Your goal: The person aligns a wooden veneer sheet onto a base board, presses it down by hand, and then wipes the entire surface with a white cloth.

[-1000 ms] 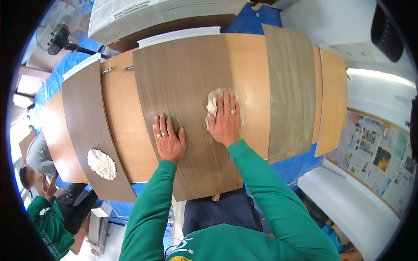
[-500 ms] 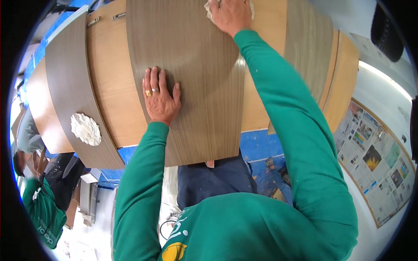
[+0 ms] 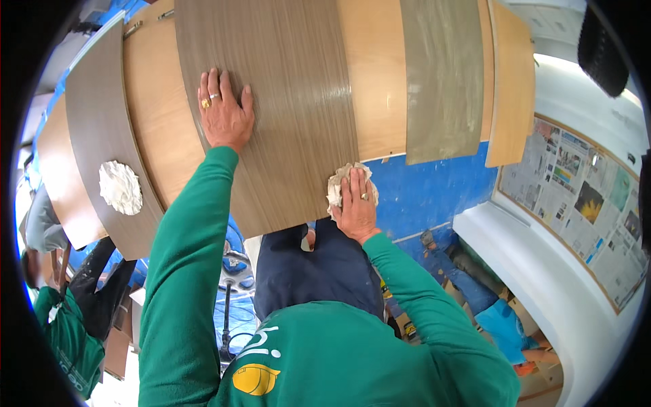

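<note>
A long brown wood-grain panel (image 3: 285, 102) lies in front of me, its near end close to my waist. My left hand (image 3: 227, 115) rests flat on its left part, fingers stretched out, with a yellow ring and a silver ring showing. At the panel's near right corner, my right hand (image 3: 358, 214) holds a crumpled off-white cloth (image 3: 336, 186) against the surface, fingers laid over it. The cloth hangs partly past the right edge. A second crumpled white cloth (image 3: 121, 188) sits on a darker brown panel (image 3: 102, 115) to the left.
Light wood boards (image 3: 369, 81) lie under and beside the panels. A greenish-grey smeared panel (image 3: 444, 81) is at the right. Blue sheeting (image 3: 434, 183) covers the floor. One person (image 3: 68, 325) works at the left; another in a blue shirt (image 3: 502, 329) is low at the right.
My right hand and its cloth have come from the panel's far part down to its near right corner. My left hand stays flat on the panel. The view has shifted a little.
</note>
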